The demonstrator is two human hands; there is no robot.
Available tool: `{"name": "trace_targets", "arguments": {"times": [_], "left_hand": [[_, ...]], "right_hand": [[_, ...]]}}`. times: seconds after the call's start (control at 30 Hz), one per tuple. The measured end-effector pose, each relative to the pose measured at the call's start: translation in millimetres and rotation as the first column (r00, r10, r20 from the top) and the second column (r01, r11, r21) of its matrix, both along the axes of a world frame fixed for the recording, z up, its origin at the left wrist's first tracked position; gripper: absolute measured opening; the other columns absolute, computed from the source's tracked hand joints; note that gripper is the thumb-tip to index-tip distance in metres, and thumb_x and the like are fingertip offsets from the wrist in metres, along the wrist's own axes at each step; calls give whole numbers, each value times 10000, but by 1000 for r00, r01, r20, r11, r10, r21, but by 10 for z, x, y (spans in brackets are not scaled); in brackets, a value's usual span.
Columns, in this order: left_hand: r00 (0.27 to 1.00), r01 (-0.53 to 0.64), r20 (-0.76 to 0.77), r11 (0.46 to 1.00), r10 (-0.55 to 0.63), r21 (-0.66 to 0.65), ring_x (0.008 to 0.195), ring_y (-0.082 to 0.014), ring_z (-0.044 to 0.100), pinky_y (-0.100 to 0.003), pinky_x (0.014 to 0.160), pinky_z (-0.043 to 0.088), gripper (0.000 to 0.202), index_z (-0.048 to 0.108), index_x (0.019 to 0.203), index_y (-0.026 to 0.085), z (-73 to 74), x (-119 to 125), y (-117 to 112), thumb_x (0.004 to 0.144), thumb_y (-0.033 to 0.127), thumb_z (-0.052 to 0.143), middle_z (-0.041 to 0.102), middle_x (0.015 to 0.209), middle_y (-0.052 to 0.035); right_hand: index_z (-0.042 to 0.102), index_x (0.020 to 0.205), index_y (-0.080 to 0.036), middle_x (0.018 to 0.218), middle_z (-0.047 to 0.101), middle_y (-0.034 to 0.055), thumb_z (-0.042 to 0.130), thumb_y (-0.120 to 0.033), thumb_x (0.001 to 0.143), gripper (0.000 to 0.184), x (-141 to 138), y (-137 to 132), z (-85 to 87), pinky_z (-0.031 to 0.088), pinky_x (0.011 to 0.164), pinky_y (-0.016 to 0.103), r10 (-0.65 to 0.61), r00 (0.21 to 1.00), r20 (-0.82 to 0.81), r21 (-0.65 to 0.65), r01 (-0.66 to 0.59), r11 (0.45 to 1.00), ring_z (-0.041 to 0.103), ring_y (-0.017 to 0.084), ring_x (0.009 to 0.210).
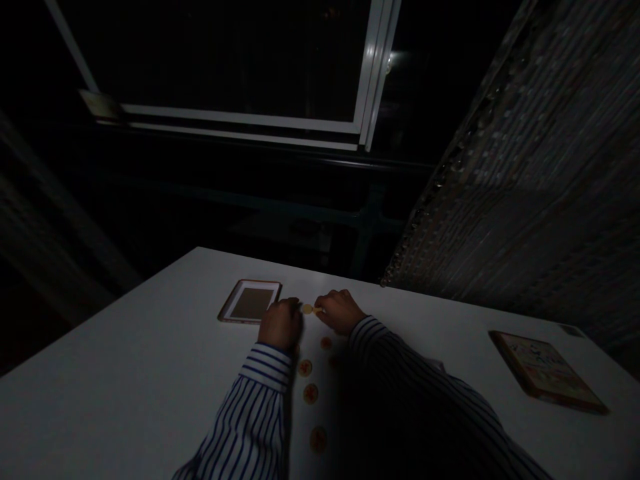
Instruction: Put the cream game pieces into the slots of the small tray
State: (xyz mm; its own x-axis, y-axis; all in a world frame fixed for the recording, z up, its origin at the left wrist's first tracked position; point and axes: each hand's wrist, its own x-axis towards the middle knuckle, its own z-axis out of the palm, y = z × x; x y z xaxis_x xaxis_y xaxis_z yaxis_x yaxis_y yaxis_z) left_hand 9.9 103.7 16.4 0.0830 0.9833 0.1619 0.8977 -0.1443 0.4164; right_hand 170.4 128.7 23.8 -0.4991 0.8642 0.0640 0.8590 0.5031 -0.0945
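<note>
Both hands are over the far middle of the white table, close together. My right hand [341,311] pinches a small pale round game piece [318,309] edge-on between thumb and fingertips. Just left of that piece is another pale disc [307,309], lying between the two hands. My left hand [281,324] is closed with its fingers curled down beside this disc; whatever it holds is hidden. Round pieces with red markings lie in a rough line toward me, among them a disc [305,367], a second disc [311,393] and a nearer, shadowed disc [319,439].
An open shallow box [276,292] with a white inner border and brown base sits left of my left hand. A flat box with a printed cover [547,367] lies at the right on the white table [125,373]. Beyond hang a bead curtain [500,200] and a window frame [240,117].
</note>
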Motion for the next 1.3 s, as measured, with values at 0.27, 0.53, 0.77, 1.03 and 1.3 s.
{"name": "trace_targets", "arguments": {"times": [0.27,0.53,0.77,1.03,1.3], "left_hand": [[996,40,82,998,-43,41,992,-181,542,-267,867,391,333,558,1067,162,7,8,15,771,251,435,605,1075,-62],[978,88,184,994,-98,61,988,-176,548,-260,867,400,338,564,1061,145,8,44,13,782,286,437,614,1061,-74],[952,87,290,996,-93,35,916,-173,580,-259,813,427,312,575,1024,166,-15,71,22,772,309,460,648,973,-61],[910,157,383,987,-159,37,842,-158,602,-247,752,448,294,584,984,183,39,100,-8,768,345,468,664,913,-43],[982,111,149,994,-112,16,829,-180,595,-268,740,424,329,597,978,200,142,136,-66,757,410,475,659,900,-66]], "right_hand": [[604,952,-211,913,641,28,402,-360,822,283,125,41,92,380,723,244,-1,933,-361,-163,-62,985,560,142,848],[624,895,-142,843,648,40,398,-288,817,280,136,49,85,414,692,216,-46,813,-580,-288,-152,945,576,116,774],[623,896,-142,847,645,35,388,-252,813,272,107,42,91,415,690,222,-56,802,-595,-302,-158,940,571,112,764],[612,876,-143,804,635,28,387,-230,809,250,74,21,73,418,661,212,-83,766,-638,-307,-154,939,569,108,736],[601,884,-143,812,642,40,400,-263,800,249,71,43,43,415,656,221,-122,771,-625,-335,-123,934,575,121,743]]}}
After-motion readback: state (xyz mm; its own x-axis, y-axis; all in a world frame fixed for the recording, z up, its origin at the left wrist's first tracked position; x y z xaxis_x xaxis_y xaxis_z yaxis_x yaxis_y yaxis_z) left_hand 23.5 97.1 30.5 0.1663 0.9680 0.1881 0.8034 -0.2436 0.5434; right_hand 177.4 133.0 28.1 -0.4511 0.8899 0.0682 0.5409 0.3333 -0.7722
